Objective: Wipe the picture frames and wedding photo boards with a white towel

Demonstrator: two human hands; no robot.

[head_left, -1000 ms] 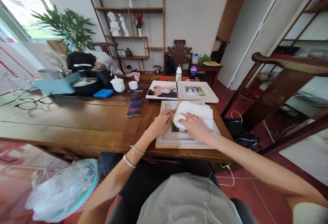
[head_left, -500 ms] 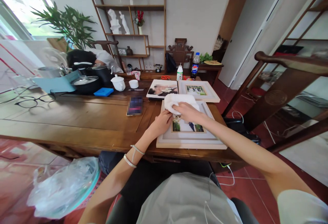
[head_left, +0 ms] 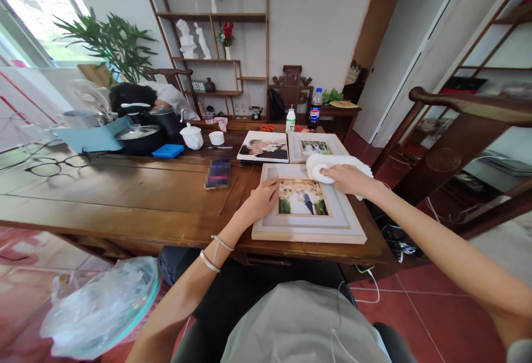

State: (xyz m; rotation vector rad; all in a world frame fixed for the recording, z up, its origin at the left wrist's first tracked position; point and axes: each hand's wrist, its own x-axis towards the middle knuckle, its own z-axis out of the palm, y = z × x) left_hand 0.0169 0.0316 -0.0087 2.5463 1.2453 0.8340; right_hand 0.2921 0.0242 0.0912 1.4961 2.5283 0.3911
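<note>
A picture frame (head_left: 310, 231) with a wide pale border lies flat near the table's front edge, a couple's photo (head_left: 303, 197) in its middle. My left hand (head_left: 264, 197) rests on the left side of that frame, fingers stretched out and holding nothing. At the frame's upper right corner, my right hand (head_left: 347, 179) is closed on a bunched white towel (head_left: 318, 164). The towel covers that corner and hangs slightly past the frame's right side. Behind it lie a second pale frame (head_left: 338, 149) and a photo album or print (head_left: 262, 146).
A phone (head_left: 218, 173), blue box (head_left: 168, 150), white teapot (head_left: 192, 136) and cup (head_left: 216, 138) stand left of the frames. Behind them are a cola bottle (head_left: 315, 109) and a small white bottle (head_left: 290, 119). A wooden chair (head_left: 449, 130) stands at right; a bag-lined bin (head_left: 103, 302) is at lower left.
My right hand has moved the towel rightward, from the frame's upper middle to its upper right corner, uncovering the photo's top. My left hand stays at the frame's left side.
</note>
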